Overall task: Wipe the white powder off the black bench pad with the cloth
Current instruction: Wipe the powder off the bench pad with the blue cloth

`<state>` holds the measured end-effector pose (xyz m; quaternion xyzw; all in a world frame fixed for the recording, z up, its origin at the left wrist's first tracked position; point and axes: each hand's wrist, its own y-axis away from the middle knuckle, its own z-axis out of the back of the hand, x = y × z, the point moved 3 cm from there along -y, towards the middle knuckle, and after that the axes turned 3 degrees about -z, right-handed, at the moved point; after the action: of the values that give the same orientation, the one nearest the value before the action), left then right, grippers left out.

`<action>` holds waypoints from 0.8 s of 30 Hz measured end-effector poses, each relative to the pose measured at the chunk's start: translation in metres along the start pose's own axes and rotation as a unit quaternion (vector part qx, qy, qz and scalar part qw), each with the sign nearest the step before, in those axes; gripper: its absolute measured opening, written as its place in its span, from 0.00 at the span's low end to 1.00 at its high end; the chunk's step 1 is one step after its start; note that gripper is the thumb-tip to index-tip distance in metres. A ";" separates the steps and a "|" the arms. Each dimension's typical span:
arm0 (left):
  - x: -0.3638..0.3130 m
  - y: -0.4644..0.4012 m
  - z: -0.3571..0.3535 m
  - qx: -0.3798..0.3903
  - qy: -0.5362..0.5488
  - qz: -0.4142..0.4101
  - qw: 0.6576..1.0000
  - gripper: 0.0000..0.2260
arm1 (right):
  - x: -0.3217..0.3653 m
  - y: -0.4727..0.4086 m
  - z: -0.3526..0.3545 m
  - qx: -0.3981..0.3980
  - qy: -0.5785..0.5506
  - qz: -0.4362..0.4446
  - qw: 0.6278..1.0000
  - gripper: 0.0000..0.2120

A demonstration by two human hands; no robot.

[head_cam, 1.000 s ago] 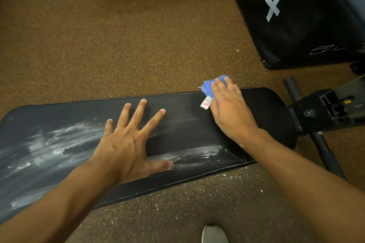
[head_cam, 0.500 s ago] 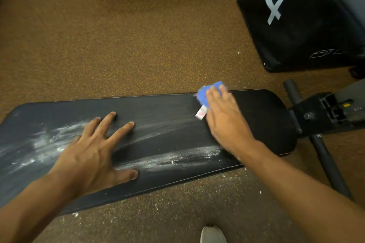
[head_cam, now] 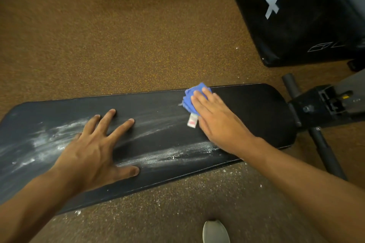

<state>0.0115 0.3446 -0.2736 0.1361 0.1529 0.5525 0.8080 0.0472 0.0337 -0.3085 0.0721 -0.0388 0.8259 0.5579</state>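
white powder [head_cam: 169, 154] streaked along near edge and left part of black bench pad [head_cam: 256, 116]. right hand [head_cam: 217, 122] flat, pressing blue cloth [head_cam: 190, 98] onto far right of pad. left hand [head_cam: 92, 150] splayed open, flat on pad.

Cloth [head_cam: 192, 98] under right hand [head_cam: 218, 122] on bench pad [head_cam: 254, 116], left hand [head_cam: 92, 150] leftward, powder [head_cam: 169, 155] between

A black box [head_cam: 308, 16] marked "04" stands on brown carpet [head_cam: 118, 35].
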 end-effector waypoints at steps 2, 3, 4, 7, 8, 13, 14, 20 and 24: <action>0.000 0.000 0.000 0.003 -0.005 0.000 1.000 0.56 | -0.017 0.021 0.006 0.008 0.014 0.023 1.000 0.26; 0.001 0.000 -0.001 0.004 -0.010 0.000 1.000 0.56 | -0.031 0.024 0.009 -0.004 0.008 -0.003 1.000 0.26; 0.001 0.000 -0.002 0.006 -0.015 0.000 1.000 0.56 | -0.044 0.021 0.010 -0.015 0.001 -0.048 0.999 0.26; 0.001 -0.001 -0.005 0.008 -0.017 -0.002 1.000 0.56 | -0.051 -0.016 0.005 -0.047 -0.001 -0.188 0.981 0.24; 0.000 -0.001 -0.005 0.007 -0.016 -0.002 1.000 0.56 | -0.037 -0.026 0.003 -0.054 -0.002 -0.201 0.978 0.25; 0.002 -0.001 -0.004 0.006 -0.014 -0.002 1.000 0.56 | 0.037 0.026 -0.004 -0.004 0.000 0.028 1.000 0.25; 0.002 -0.001 -0.004 0.010 -0.015 -0.001 1.000 0.56 | 0.029 0.041 -0.001 0.002 0.008 0.052 0.999 0.26; 0.001 -0.001 -0.005 0.014 -0.018 -0.002 1.000 0.55 | -0.042 0.011 0.007 -0.015 -0.017 -0.100 0.995 0.25; 0.000 -0.001 -0.004 0.019 -0.014 0.003 1.000 0.56 | 0.003 0.003 0.003 -0.033 -0.033 -0.088 0.995 0.25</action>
<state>0.0108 0.3439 -0.2775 0.1596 0.1521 0.5497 0.8057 0.0438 0.0346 -0.3052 0.0836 -0.0776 0.7689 0.6291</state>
